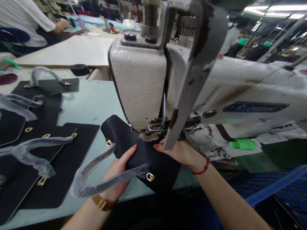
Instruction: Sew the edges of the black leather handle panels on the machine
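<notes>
A black bag panel [141, 156] lies under the head of a white sewing machine [137, 83]. Its handle [81, 179], wrapped in clear plastic, loops to the left from two gold rings. My left hand [117, 172] grips the panel's near-left edge, thumb on top and fingers hidden beneath, inside the loop of the handle. On the panel's right side, my right hand [178, 151] holds it with the thumb on top; its other fingers are mostly hidden behind the machine's grey metal bar [184, 83]. The needle area is largely covered from sight.
More black bag panels [79, 137] with wrapped handles lie overlapping on the left of the pale table [96, 99]. A black round item [79, 69] sits behind them. A blue plastic crate [278, 188] stands at lower right. Other people sit in the background.
</notes>
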`<state>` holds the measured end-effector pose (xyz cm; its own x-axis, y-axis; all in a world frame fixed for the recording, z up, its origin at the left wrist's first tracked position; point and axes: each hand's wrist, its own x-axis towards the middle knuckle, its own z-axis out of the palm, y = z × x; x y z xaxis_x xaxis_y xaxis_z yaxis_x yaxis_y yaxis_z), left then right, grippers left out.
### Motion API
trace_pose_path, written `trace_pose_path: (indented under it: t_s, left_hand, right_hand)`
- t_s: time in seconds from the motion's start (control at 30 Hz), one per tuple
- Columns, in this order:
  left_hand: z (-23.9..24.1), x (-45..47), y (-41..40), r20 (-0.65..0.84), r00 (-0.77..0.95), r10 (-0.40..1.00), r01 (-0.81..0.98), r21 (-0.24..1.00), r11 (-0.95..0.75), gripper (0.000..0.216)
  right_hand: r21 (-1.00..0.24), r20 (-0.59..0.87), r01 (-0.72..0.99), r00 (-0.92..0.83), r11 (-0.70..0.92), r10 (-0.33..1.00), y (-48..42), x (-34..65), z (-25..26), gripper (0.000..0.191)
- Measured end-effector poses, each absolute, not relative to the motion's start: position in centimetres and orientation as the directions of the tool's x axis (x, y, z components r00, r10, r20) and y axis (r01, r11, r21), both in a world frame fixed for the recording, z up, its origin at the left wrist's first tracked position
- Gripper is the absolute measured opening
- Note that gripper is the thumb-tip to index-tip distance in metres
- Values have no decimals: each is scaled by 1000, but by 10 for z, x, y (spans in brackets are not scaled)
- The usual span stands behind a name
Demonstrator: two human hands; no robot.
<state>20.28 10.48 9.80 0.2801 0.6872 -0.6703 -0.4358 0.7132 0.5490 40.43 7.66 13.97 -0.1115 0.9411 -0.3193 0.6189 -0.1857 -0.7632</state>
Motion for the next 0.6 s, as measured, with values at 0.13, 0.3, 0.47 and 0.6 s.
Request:
trace_pose_path:
  t_s: [0.13,0.3,0.47,0.6]
  left_hand:
    - [98,203,103,-661,295,690,-455,537,710,42]
    - [105,204,101,-665,280,693,-469,535,703,39]
    - [109,205,99,-662,291,691,-503,508,699,38]
    - [106,205,100,-649,303,698,-521,501,691,38]
  right_hand:
    - [-754,-335,624,-100,-203,937,76,404,141,41]
    - [-750,-280,639,-70,-173,957,75,402,143,35]
    - [-759,-236,635,-62,-144,970,75,402,141,33]
    - [-758,-218,638,-55,-134,974,75,402,137,36]
